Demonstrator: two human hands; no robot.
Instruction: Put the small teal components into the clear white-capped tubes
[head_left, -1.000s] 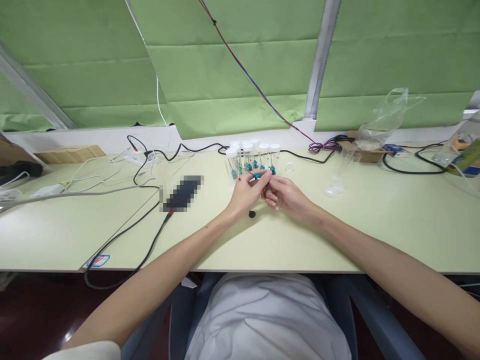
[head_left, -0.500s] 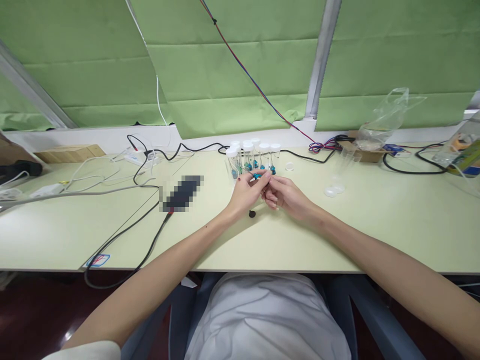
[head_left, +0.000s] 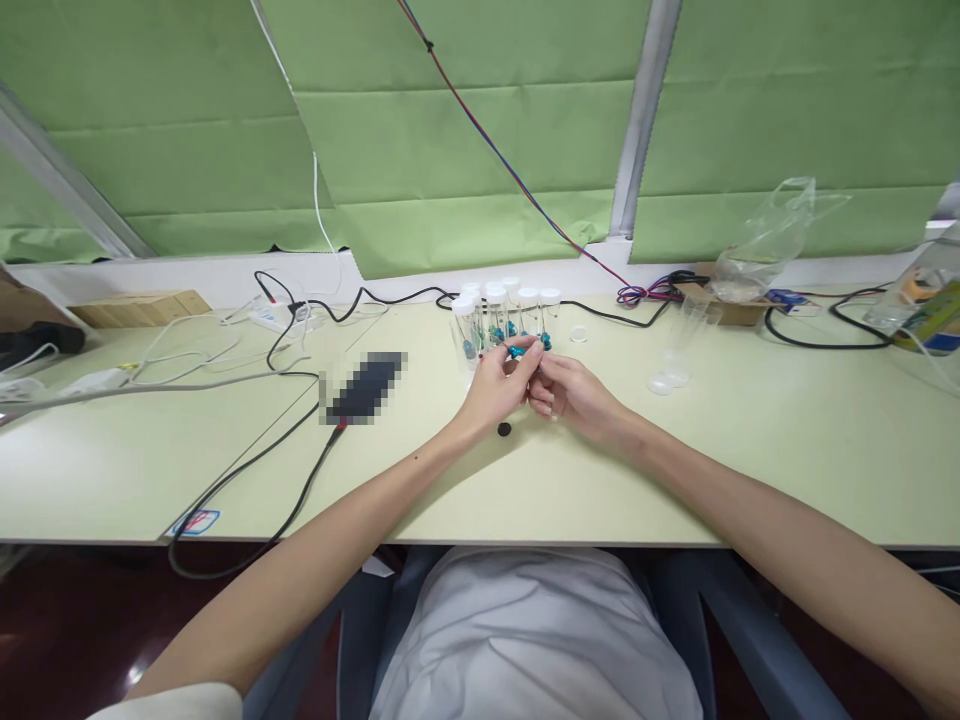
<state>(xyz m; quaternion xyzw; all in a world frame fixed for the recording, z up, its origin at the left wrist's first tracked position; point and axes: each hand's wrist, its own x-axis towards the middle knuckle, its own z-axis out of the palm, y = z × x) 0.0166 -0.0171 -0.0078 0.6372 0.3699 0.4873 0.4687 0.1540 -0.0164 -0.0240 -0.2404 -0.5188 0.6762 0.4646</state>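
My left hand [head_left: 499, 385] is closed in a pinch on a small shiny blue piece [head_left: 516, 351], which shows between thumb and fingers. Touching it at the fingertips, my right hand [head_left: 574, 392] has its fingers curled and pressed together. Whatever lies between the right fingers is hidden. Just behind both hands stand several clear tubes with white caps [head_left: 495, 290], small blue and green pieces inside them. On the table below my left hand lies a small black disc [head_left: 504, 430]. A loose white cap [head_left: 578, 333] rests behind my right hand.
Clear tubes [head_left: 694, 315] and clear round lids [head_left: 667, 382] lie to the right. Behind them, a plastic bag [head_left: 761, 245] sits on a cardboard box [head_left: 739, 312]. A blurred-out dark device [head_left: 367, 386] with a black cable [head_left: 309, 487] is on the left. Wires run along the back.
Both hands stay together in nearly the same spot, with only slight shifts of the fingers. The blue piece shows a little more between the left fingers.
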